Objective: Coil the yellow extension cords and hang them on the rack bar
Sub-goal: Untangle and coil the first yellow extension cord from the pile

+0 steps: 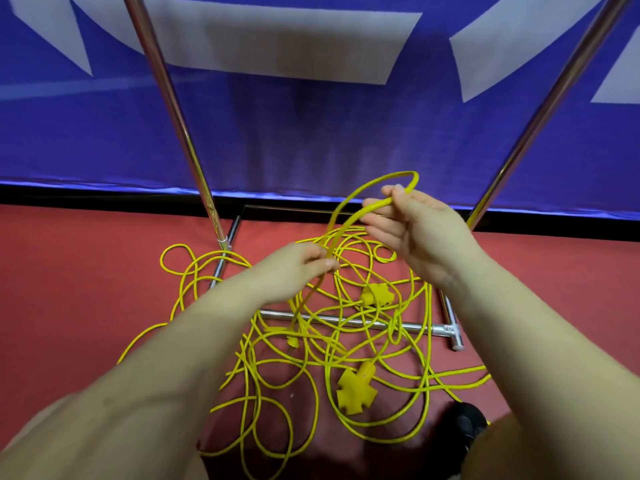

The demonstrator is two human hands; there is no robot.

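Yellow extension cords (346,344) — tangled, ends indistinct — in both hands (356,244)

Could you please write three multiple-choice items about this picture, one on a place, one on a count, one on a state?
1. Where does the loose yellow cord lie?
A. on the red floor around the rack's base
B. on a table
C. over the top bar

2. How many yellow multi-outlet ends are visible?
A. none
B. two
C. five

3. What is the state of the hands?
A. both idle
B. only one holds cord
C. both hold cord

Answers:
1 A: the tangle lies across the red floor and the base bar.
2 B: one outlet block lies near the bar, another nearer the person.
3 C: the left hand pinches a strand; the right hand holds a raised loop.
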